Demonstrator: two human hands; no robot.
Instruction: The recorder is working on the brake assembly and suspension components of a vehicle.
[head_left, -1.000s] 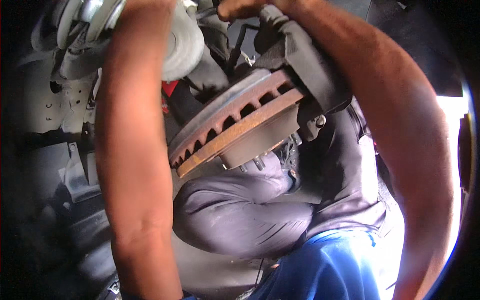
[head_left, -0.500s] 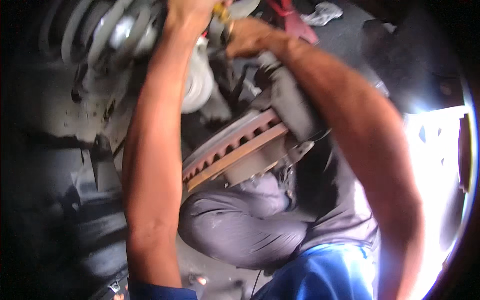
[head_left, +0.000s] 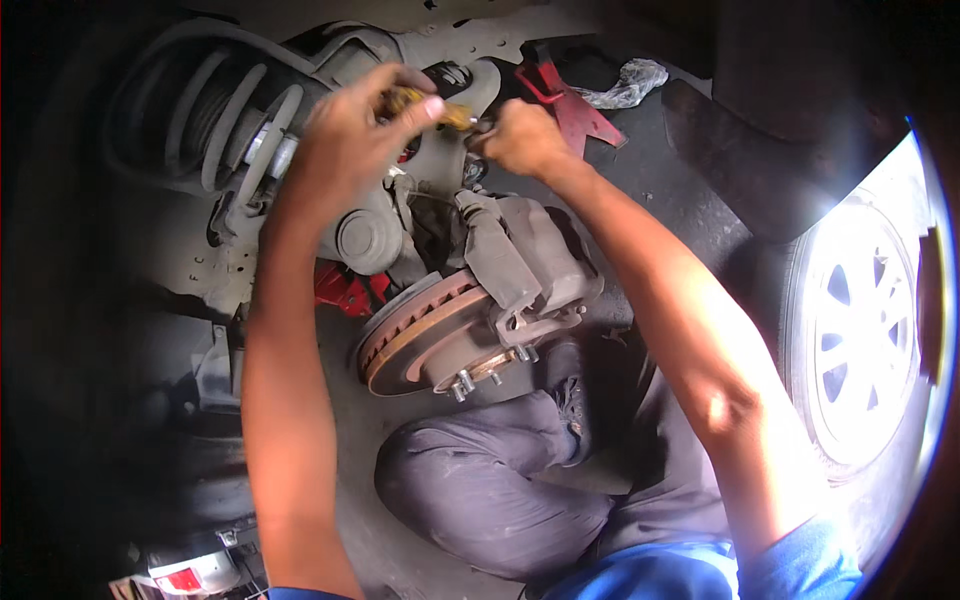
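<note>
Above the wheel hub, my left hand [head_left: 350,135] is closed around the yellow handle of what looks like a screwdriver [head_left: 458,117], its thumb lying along it. Just to the right, my right hand [head_left: 525,138] is closed, with its fingertips at the tool's far end; what they pinch is hidden. Below both hands are a rusty brake disc [head_left: 410,345] with wheel studs and a grey brake caliper [head_left: 535,255]. A round grey suspension arm end [head_left: 360,238] sits under my left wrist.
A coil spring [head_left: 235,125] stands at the far left. Behind my right hand are a red jack stand [head_left: 575,110] and crumpled clear plastic [head_left: 630,85]. A wheel [head_left: 855,335] lies at the right. My bent leg [head_left: 490,475] is below the disc.
The view has shifted, so the hands and brake disc appear lower and the whole disc and the wheel show more clearly. Both hands remain together at the yellow-handled tool.
</note>
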